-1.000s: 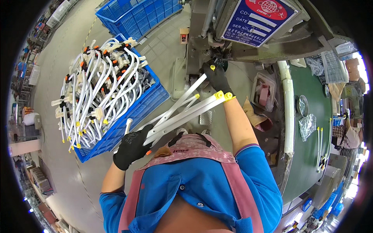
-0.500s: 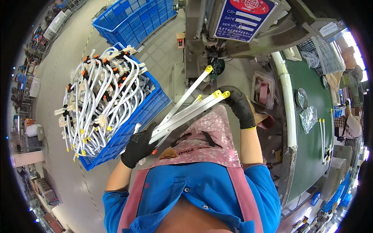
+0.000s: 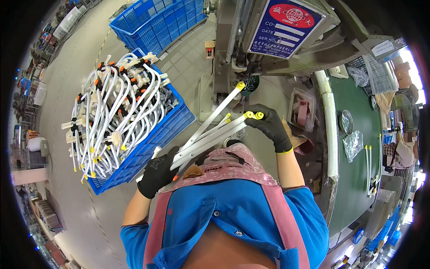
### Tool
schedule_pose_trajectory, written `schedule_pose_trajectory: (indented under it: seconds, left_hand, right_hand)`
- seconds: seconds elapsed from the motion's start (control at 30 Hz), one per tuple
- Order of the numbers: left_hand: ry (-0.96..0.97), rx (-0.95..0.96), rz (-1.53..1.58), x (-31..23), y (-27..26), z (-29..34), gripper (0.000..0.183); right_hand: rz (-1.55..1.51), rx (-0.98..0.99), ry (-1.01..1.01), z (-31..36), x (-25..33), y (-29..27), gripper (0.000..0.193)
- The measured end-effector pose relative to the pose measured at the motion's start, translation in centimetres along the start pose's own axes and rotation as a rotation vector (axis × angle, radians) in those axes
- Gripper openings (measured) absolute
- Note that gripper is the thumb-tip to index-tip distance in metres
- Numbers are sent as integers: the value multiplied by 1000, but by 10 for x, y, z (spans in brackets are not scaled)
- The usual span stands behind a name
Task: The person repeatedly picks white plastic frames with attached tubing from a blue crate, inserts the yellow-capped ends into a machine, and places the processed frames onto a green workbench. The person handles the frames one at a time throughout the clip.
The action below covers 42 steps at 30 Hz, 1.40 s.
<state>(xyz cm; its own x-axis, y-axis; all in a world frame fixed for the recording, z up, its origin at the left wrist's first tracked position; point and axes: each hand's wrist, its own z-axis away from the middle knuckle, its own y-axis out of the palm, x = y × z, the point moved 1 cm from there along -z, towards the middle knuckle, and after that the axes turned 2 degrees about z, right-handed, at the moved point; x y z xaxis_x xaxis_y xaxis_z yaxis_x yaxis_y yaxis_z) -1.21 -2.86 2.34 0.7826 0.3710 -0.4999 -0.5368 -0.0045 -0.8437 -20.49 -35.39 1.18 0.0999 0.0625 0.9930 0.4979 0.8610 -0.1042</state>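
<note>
White metal tubes with yellow end caps lie slantwise in front of me, several of them fanned out and joined near their lower ends. My left hand, in a black glove, is closed round those lower ends. At the upper ends my right hand, also gloved in black, has its fingers bent against two yellow caps that sit side by side. A third tube spreads away from the bundle, its yellow tip below a machine. The undersides of the tubes and some fingertips are hidden.
At left a blue crate is heaped with white bent-tube assemblies. Another blue crate stands farther off. A green worktable runs along the right, bearing a metal bowl, a clear plastic bag and more tubes. A clear bin lies beside the machine.
My right hand has shifted slightly down and left with the two yellow caps. The left hand keeps its hold on the tubes. The whole view has shifted a little.
</note>
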Motion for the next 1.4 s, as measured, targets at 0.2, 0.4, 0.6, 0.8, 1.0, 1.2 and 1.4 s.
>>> schedule_pose_trajectory:
  seconds: [0.2,0.4,0.6,0.8,1.0,1.2,1.4]
  left_hand:
    - [78,-61,-96,-1,-10,4,70]
    - [209,-201,-91,4,-29,-9,73]
    - [319,-383,-137,2,-35,-45,60]
    - [304,-380,-195,10,-39,-53,62]
    - [286,-343,-193,28,-17,-56,66]
    - [241,-213,-240,19,-13,-47,70]
    - [257,-115,-136,25,-19,-47,72]
  right_hand:
    - [61,73,9,-2,18,-5,30]
    - [324,-74,-142,-30,33,-4,32]
    - [386,-269,-116,-56,27,-14,37]
    - [505,-234,-358,-77,11,-20,33]
    - [317,-272,-109,-83,-2,-13,38]
    - [342,-280,-100,-82,4,-12,41]
    - [361,-203,-41,-87,-7,-18,42]
